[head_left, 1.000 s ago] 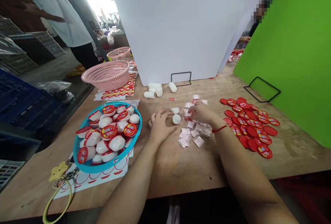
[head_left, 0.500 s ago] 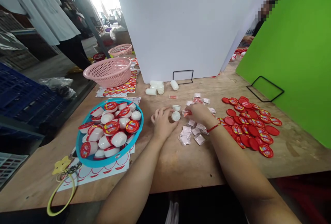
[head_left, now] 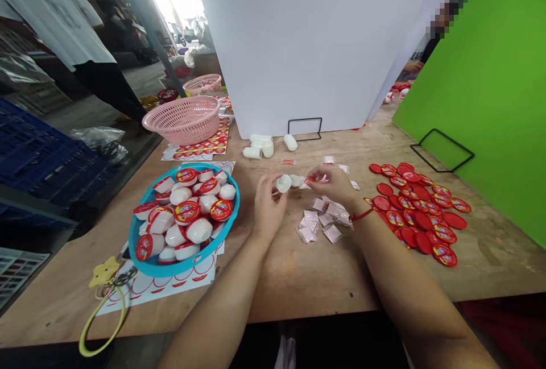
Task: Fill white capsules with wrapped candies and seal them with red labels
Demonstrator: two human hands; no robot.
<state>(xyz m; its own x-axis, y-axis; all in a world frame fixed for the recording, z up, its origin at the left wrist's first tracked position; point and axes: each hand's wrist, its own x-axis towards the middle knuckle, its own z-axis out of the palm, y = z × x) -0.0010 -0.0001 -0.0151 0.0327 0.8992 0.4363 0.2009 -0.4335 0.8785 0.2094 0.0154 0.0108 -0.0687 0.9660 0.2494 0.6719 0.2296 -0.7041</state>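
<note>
Head view showed the left hand (head_left: 268,204) pinching a white cup (head_left: 284,183), mouth toward the right hand (head_left: 335,184), which pinched a small sachet (head_left: 313,179); loading step, needing careful aim.

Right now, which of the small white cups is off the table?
The white cup held in the left hand; the others lie on the table by the white board.

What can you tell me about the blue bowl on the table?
The blue bowl is round, shallow and looks like plastic, with a bright turquoise rim. It stands upright on the wooden table, left of the person's left hand, and rests on white sheets printed with red shapes. It is heaped with small white cups, many closed by red lids. No hand touches it.
</note>
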